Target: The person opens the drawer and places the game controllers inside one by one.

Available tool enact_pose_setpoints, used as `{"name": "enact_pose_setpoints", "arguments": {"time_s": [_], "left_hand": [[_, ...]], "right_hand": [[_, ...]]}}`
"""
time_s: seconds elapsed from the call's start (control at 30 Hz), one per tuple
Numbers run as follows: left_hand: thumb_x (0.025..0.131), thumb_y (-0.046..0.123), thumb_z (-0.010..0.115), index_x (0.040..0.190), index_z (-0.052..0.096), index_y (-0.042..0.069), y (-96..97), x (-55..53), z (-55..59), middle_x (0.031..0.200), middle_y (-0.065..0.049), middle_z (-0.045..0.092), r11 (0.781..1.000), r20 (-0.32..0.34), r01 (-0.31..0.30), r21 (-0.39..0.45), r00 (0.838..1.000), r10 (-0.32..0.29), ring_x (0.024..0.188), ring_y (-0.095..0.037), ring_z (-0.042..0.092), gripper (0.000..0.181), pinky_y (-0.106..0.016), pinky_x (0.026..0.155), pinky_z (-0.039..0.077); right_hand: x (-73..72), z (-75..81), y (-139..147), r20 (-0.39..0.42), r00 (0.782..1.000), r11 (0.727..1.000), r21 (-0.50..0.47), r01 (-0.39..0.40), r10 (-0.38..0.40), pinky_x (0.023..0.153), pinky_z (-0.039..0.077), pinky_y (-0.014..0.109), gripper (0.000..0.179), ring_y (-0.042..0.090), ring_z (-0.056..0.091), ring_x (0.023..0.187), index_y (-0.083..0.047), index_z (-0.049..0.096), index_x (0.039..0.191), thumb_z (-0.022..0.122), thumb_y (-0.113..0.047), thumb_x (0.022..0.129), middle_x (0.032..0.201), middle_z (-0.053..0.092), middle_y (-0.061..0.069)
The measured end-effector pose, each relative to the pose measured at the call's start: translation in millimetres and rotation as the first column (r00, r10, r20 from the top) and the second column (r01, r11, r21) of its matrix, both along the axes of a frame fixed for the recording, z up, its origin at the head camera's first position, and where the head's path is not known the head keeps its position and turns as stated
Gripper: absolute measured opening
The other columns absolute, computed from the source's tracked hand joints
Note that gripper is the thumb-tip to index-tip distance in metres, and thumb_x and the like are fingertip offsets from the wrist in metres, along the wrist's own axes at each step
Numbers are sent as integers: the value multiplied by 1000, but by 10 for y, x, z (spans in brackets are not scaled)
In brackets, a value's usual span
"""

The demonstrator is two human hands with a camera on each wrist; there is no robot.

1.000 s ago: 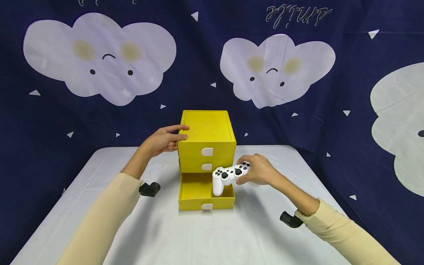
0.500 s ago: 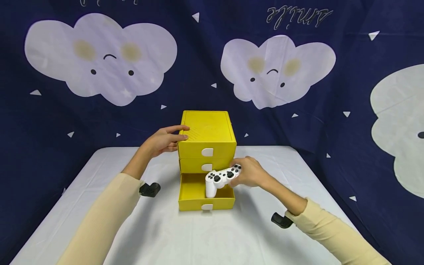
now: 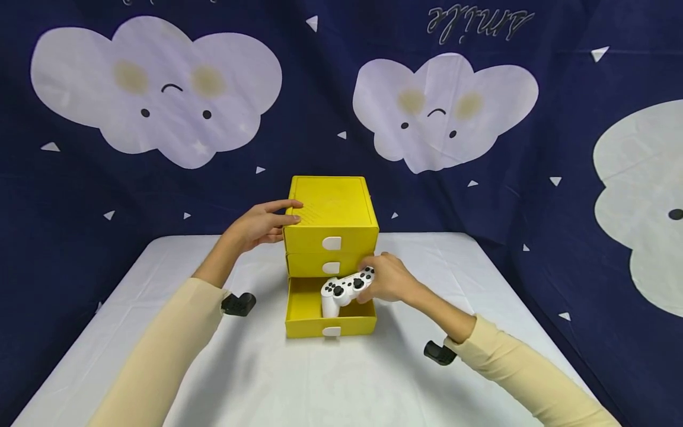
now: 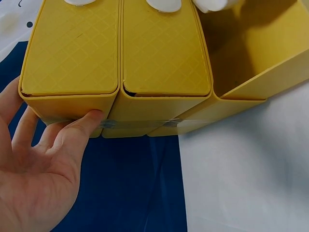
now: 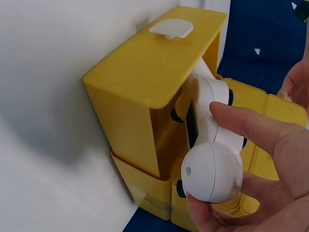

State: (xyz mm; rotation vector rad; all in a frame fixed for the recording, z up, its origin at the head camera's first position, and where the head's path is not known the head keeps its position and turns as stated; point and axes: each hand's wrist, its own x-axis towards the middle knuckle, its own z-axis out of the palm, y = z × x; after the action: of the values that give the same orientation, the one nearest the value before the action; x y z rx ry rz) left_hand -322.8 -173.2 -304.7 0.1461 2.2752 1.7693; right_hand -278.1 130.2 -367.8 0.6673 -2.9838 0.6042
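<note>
A yellow three-tier drawer unit (image 3: 333, 201) stands on the table, its bottom drawer (image 3: 304, 325) pulled out. My right hand (image 3: 392, 277) grips a white game controller (image 3: 341, 292) by one end, thumb and fingers about its handle, also visible in the right wrist view. The controller tilts over the drawer, its other handle dipping inside the walls; whether it touches the drawer's floor cannot be told. My left hand (image 3: 258, 226) rests at the unit's upper left edge, some fingers over the top and others against the side, as the left wrist view (image 4: 43, 164) shows.
The two upper drawers (image 3: 301, 240) are closed, each with a white tab handle (image 3: 331, 244). A white cloth (image 3: 267, 379) covers the table. Behind it hangs a dark blue curtain (image 3: 315, 107) with cloud prints. Black wrist cameras (image 3: 238, 304) sit at both sleeves.
My right hand has moved left and slightly down, carrying the controller from the drawer's right side to over its middle and into it. My left hand has stayed on the unit.
</note>
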Motion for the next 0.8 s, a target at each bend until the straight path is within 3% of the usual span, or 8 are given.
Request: {"name": "enact_pose_setpoints", "arguments": {"time_s": [0.3, 0.6, 0.8], "left_hand": [[100, 25, 66, 149, 50, 26, -8, 2, 10, 110, -4, 57, 999, 1, 23, 23, 1000, -23, 60, -12, 39, 52, -22, 60, 40], [100, 27, 67, 149, 50, 27, 0, 3, 23, 123, -4, 56, 1000, 8, 10, -2, 1000, -10, 74, -12, 52, 52, -20, 67, 46], [100, 27, 67, 149, 50, 26, 6, 0, 18, 118, -4, 54, 1000, 10, 13, 7, 1000, -13, 66, -12, 44, 52, -21, 64, 42]], "right_hand": [[-22, -79, -66, 11, 1000, 1000, -11, 12, -12, 81, 46, 36, 56, 22, 56, 94, -13, 75, 107, 98, -29, 58, 99, 71, 2], [-29, -132, -82, 16, 1000, 1000, -13, 12, -12, 76, 46, 33, 55, 20, 55, 90, -13, 75, 105, 98, -29, 58, 96, 68, 2], [-24, -165, -71, 25, 1000, 1000, -13, 18, -18, 75, 46, 33, 54, 19, 55, 90, -14, 75, 105, 98, -29, 58, 95, 68, 1]]}}
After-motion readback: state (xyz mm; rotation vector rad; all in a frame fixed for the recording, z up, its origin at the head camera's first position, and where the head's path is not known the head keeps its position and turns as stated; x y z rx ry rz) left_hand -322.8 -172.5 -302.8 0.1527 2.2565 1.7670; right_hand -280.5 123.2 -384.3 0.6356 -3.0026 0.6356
